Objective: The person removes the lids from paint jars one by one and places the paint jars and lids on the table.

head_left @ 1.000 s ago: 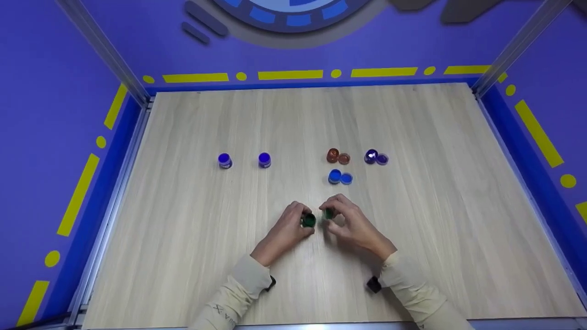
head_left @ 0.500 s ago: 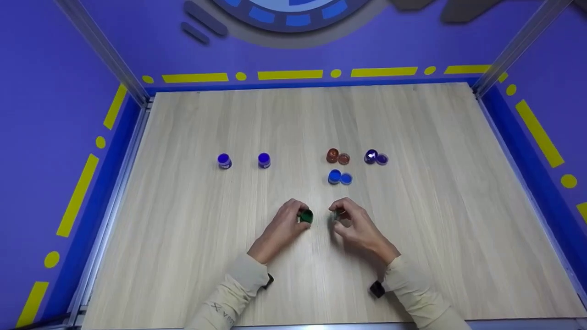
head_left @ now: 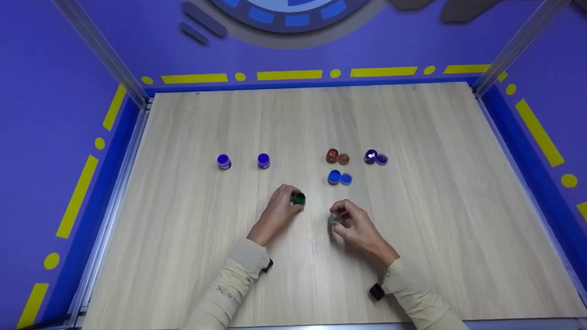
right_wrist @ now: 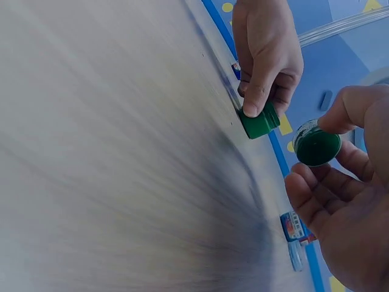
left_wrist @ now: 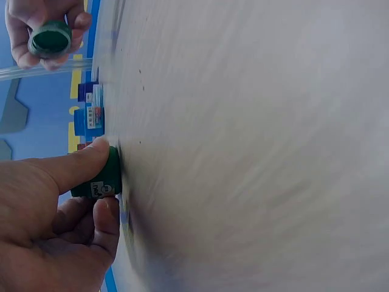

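The left hand (head_left: 276, 211) clasps the green jar (head_left: 299, 198) between thumb and fingers, its long axis roughly upright and mouth up; whether its base touches the counter (head_left: 316, 279) I cannot tell. The right hand (head_left: 360, 229) pinches the lid (right_wrist: 318, 148), to the right of the green jar, nearer the person and apart from it. The lid is tipped on edge, not flat like the jar's mouth. The blue jar (head_left: 334, 177) stands beyond the green jar, to its right.
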`<state>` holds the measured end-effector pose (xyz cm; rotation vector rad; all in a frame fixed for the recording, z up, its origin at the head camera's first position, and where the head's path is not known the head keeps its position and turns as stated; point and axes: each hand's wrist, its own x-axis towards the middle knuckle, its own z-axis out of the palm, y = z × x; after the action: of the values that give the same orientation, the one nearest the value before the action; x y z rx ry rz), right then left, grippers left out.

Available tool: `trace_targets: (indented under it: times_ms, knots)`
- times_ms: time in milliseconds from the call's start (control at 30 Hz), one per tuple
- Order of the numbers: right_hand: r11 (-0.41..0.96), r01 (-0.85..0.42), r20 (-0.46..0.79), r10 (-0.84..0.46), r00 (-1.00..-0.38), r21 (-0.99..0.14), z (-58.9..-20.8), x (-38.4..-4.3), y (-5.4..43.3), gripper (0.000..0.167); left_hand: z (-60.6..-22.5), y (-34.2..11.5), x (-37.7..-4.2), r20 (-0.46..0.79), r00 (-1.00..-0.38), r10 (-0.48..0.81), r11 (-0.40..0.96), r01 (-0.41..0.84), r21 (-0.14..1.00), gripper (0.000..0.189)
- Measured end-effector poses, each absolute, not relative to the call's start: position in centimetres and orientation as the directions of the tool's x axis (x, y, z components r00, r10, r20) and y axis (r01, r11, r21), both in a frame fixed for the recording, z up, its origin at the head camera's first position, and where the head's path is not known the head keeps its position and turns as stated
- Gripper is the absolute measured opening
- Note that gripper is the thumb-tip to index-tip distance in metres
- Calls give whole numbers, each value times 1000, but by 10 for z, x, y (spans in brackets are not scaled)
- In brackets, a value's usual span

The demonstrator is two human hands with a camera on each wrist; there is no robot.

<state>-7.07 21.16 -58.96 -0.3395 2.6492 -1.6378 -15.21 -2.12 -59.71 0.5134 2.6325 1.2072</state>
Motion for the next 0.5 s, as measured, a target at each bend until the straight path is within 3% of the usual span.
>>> trace_targets:
  times_ms: [267, 500]
  knots:
    - [372, -171, 90, -227, -970, -912, -558, -63, 203, 31, -598, -13, -173, -32, -954, 299, 617, 167, 769, 34]
    - [345, -186, 103, -243, -964, -920, -558, -64, 201, 32, -599, -9, -192, -39, -969, 245, 624, 126, 771, 36]
